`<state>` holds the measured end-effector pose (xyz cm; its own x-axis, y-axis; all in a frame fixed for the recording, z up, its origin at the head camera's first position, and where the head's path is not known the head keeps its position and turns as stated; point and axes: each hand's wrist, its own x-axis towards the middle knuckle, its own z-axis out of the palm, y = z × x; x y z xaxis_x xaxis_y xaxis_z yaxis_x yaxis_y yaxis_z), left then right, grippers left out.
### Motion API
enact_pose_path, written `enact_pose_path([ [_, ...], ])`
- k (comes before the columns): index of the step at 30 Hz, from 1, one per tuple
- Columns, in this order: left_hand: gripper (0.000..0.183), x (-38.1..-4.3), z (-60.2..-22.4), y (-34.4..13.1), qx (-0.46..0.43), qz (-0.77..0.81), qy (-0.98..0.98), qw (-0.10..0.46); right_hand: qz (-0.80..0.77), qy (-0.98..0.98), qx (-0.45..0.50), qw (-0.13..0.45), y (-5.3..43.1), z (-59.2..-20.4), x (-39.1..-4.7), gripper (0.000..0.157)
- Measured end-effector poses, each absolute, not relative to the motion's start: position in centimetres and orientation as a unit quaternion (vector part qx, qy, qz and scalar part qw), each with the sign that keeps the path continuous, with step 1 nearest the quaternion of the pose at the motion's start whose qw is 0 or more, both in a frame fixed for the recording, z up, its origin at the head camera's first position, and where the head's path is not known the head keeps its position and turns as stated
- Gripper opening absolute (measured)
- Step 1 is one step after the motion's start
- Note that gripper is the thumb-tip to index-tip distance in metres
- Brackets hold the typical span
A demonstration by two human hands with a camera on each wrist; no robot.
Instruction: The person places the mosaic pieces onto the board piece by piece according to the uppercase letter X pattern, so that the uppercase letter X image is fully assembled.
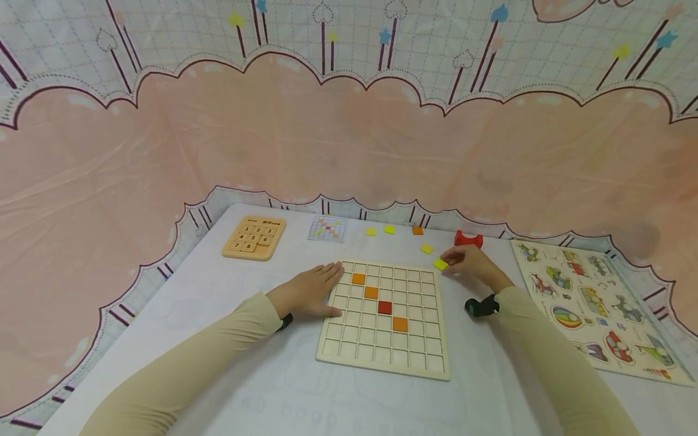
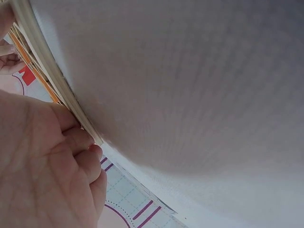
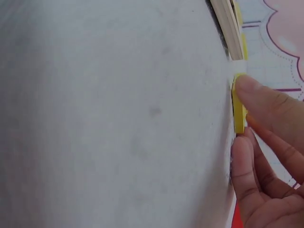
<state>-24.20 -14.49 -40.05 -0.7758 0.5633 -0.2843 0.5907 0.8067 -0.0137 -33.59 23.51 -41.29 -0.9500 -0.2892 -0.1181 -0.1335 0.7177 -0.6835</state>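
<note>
A square wooden grid board (image 1: 360, 351) lies on the table; orange tiles (image 1: 371, 293) and one red tile (image 1: 385, 307) sit in its cells along a diagonal. My left hand (image 1: 308, 290) rests at the board's left edge, fingers extended and thumb apart, touching the rim; in the left wrist view the fingertips meet the board's side (image 2: 66, 95). Beyond the board's upper right corner, my right hand (image 1: 471, 263) pinches a yellow tile (image 1: 440, 264) at table level. The right wrist view shows the thumb and a finger at opposite ends of that yellow tile (image 3: 238, 109).
Behind the board lie loose yellow tiles (image 1: 389, 229), an orange tile (image 1: 417, 231) and a colored pattern card (image 1: 327, 229). A red piece (image 1: 468, 238) stands behind my right hand. A number puzzle (image 1: 253, 237) is far left, a picture puzzle board (image 1: 594, 303) right.
</note>
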Motion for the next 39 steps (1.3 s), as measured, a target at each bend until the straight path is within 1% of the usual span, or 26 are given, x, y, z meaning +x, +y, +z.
enact_pose_path([
  [10,0.096,-24.1,-40.1,-14.5,0.303,-0.046,0.942,0.139,-0.343,0.926,-0.108,0.117,23.2,-41.3,-33.7,0.035],
  [16,0.096,-24.1,-40.1,-14.5,0.303,-0.049,0.942,0.137,-0.338,0.926,-0.109,0.126,23.2,-41.0,-33.6,0.037],
  [32,0.095,-24.3,-39.9,-14.4,0.304,-0.053,0.941,0.138,-0.351,0.923,-0.115,0.105,23.0,-40.2,-32.9,0.033],
  [36,0.095,-24.3,-40.0,-14.4,0.306,-0.054,0.941,0.137,-0.370,0.915,-0.138,0.086,22.8,-39.8,-32.5,0.033],
  [39,0.095,-24.4,-40.0,-14.4,0.308,-0.056,0.940,0.136,-0.376,0.910,-0.151,0.082,22.2,-39.3,-32.2,0.033],
])
